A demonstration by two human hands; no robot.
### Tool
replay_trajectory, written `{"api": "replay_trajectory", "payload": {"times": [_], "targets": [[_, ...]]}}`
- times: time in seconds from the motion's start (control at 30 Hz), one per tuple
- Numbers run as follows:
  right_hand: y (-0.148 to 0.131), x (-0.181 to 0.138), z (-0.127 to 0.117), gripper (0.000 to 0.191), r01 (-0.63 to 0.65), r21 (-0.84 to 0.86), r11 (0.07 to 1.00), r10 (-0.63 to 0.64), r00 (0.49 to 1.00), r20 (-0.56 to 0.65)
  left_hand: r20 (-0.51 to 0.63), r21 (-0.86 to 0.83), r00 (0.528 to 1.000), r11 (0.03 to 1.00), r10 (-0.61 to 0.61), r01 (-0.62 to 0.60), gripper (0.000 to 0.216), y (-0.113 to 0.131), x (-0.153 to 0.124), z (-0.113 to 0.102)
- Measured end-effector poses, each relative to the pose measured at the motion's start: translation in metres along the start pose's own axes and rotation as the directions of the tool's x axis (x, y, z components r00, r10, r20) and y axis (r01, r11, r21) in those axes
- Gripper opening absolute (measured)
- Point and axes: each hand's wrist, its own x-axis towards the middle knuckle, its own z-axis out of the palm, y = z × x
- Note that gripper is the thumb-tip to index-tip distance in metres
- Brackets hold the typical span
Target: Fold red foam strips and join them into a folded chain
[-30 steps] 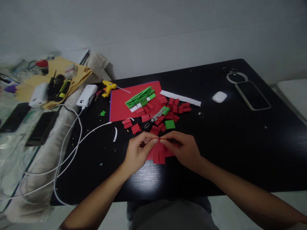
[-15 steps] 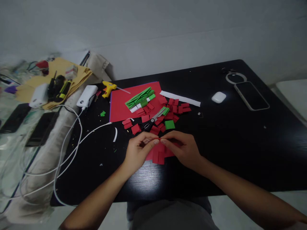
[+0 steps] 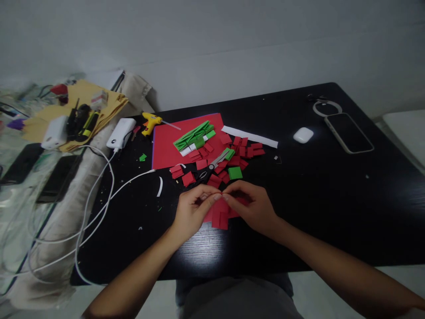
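My left hand [image 3: 192, 210] and my right hand [image 3: 253, 207] meet fingertip to fingertip near the front of the black table [image 3: 332, 199]. Both pinch a small red paper piece [image 3: 222, 193] between them; most of it is hidden by the fingers. Under the hands lies a small stack of red paper pieces [image 3: 219, 216]. Just beyond them are scattered red paper bits [image 3: 241, 151], a green square [image 3: 235, 173] and scissors [image 3: 212, 166].
A red sheet [image 3: 166, 146] carries folded green strips [image 3: 194, 135]. A white strip [image 3: 249, 135], yellow glue gun [image 3: 150, 122], white power bank [image 3: 121, 133] with cables [image 3: 99, 195], earbud case [image 3: 303, 134] and phone [image 3: 348, 132] lie around. Tools sit on yellow paper [image 3: 79, 117] at left.
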Motion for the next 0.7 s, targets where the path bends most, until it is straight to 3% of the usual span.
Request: {"api": "replay_trajectory", "payload": {"times": [0.7], "targets": [[0.0005, 0.0008, 0.0002, 0.004, -0.057, 0.057, 0.997, 0.056, 0.998, 0.012, 0.035, -0.029, 0.999, 1.000, -0.006, 0.007, 0.012, -0.0011, 0.0004, -0.0003]]}}
